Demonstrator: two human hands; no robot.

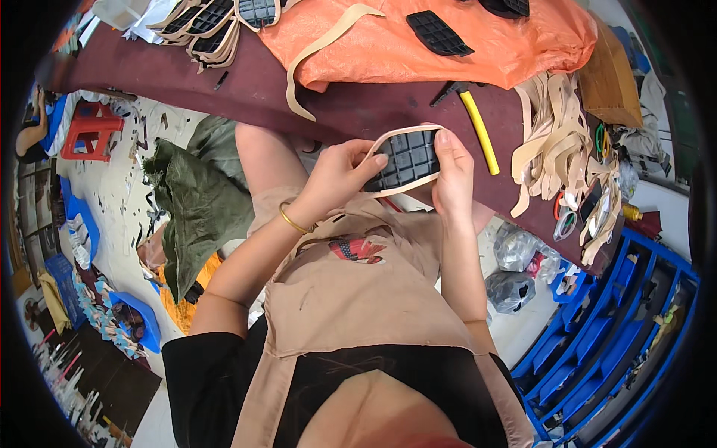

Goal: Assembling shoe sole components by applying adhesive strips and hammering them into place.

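Note:
Between my two hands, above my lap, is a black grid-patterned pad with a beige strip running around its edge. My left hand grips its left end, thumb lying on the grid. At the other end, my right hand pinches the edge with thumb and fingers; the fingers behind are partly hidden. Beyond them, a loose beige strip trails off an orange sheet on the dark red table. A bare black pad lies on that sheet. To the right rests a hammer with a yellow handle.
Stacked edged pads sit at the table's far left. A heap of beige strips hangs over its right side, near a wooden box. A blue rack stands lower right, dark green cloth and a red stool to the left.

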